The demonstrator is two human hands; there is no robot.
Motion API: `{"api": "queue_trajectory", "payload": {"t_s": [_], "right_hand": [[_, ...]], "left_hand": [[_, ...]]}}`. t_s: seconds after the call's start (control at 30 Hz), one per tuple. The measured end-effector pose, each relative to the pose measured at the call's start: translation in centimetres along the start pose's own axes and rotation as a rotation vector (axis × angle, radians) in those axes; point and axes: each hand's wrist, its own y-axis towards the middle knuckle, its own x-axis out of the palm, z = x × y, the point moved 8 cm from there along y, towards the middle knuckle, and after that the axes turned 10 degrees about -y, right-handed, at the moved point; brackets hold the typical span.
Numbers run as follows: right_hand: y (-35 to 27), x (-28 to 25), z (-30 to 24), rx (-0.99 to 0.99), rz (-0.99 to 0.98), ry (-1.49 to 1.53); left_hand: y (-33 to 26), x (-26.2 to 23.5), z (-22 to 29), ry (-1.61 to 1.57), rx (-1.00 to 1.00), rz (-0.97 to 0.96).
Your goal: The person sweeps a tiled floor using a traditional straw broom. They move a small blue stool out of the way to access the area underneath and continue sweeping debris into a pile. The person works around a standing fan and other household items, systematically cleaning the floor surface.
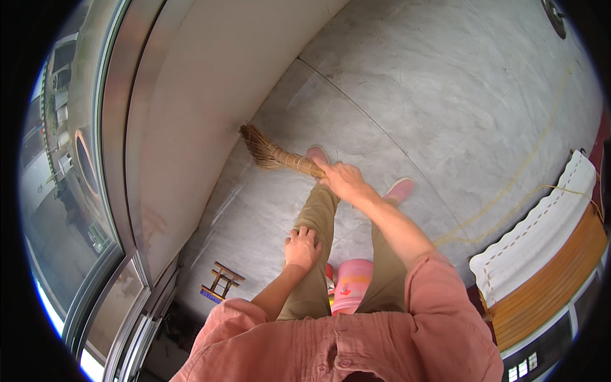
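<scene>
My right hand [345, 181] is closed round the handle end of a short straw hand broom [284, 157]. The broom slants up to the left, and its dark, splayed bristles are at the foot of the pale wall, close to the floor. My left hand [303, 247] rests on my left leg, just above the knee, with its fingers spread and nothing in them. Pink shoes [400, 190] show beyond my knees, one partly behind the broom and my right hand.
A pink bucket [354, 280] stands between my legs. To the left are a small wooden stool [223, 282], the wall [191, 108] and a framed window [76, 159]. At right, a yellow cord [509, 224] crosses the grey floor [439, 95] toward a wooden bench [547, 280] with white cloth.
</scene>
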Motion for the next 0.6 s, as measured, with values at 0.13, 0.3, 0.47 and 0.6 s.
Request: {"api": "queue_trajectory", "payload": {"t_s": [0.13,0.3,0.47,0.6], "right_hand": [[8.3,-6.4,5.8,0.109,-0.089,-0.12],[4.0,-17.6,21.7,0.52,0.184,-0.139],[-5.0,-16.5,26.1,0.773,0.513,0.163],[-3.9,-13.5,17.8,0.707,0.232,0.155]], "left_hand": [[0.5,0.4,-1.9,-0.061,0.031,0.025],[0.6,-0.7,-2.6,-0.125,0.046,0.039],[1.0,-2.0,-2.1,-0.149,0.025,0.017],[0.9,-1.5,-1.2,-0.156,-0.016,0.032]]}}
